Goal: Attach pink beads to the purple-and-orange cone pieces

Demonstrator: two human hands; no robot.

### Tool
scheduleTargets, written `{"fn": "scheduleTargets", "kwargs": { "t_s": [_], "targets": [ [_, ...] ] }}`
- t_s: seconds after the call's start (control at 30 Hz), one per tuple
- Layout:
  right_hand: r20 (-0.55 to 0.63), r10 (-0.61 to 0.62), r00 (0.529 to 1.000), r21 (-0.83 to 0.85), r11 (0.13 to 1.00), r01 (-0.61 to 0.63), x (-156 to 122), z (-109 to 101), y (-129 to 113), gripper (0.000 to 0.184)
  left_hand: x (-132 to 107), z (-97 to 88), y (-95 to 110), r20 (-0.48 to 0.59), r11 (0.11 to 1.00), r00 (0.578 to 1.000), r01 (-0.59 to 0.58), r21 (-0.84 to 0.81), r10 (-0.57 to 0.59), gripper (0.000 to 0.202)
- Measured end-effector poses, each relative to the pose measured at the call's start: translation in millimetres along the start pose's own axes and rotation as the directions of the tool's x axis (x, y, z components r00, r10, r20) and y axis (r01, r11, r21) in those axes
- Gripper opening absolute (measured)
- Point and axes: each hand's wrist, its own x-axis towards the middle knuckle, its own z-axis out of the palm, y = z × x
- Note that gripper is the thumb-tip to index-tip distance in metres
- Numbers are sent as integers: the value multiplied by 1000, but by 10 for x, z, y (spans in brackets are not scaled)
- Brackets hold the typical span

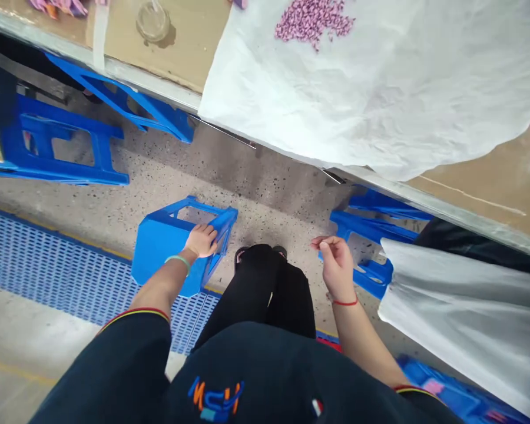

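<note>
A blue plastic stool [159, 253] lies tilted to the left of my legs. My left hand [202, 240] has its fingers bent over the edge of this stool, gripping it. On the other side of my legs, my right hand [338, 262] hangs in the air, its fingers loosely curled and a little apart, with nothing visible in them. Nearest to that hand is another blue stool [371, 227], partly under the table edge.
Ahead runs a table [189, 53] with a white cloth [357, 106], a heap of small pink pieces [313, 20] and a round clear jar [153, 22]. More blue stools [66, 141] stand left. A blue slatted platform [57, 265] lies behind; white sheeting [463, 306] hangs right.
</note>
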Motion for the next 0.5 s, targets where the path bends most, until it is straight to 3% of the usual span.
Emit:
{"fn": "scheduleTargets", "kwargs": {
  "t_s": [0.2,0.37,0.5],
  "targets": [
    [113,18,993,-82,997,-9,84,77,-264,31,-15,-7,2,72,1000,997,17,-15,-16,23],
    [321,-12,947,-156,986,65,300,519,-467,41,-15,-88,32,138,997,989,54,-53,-47,28],
    [430,46,902,-255,964,72,619,936,-573,49,59,-223,-25,194,978,974,146,-151,-115,31]
  ]
}}
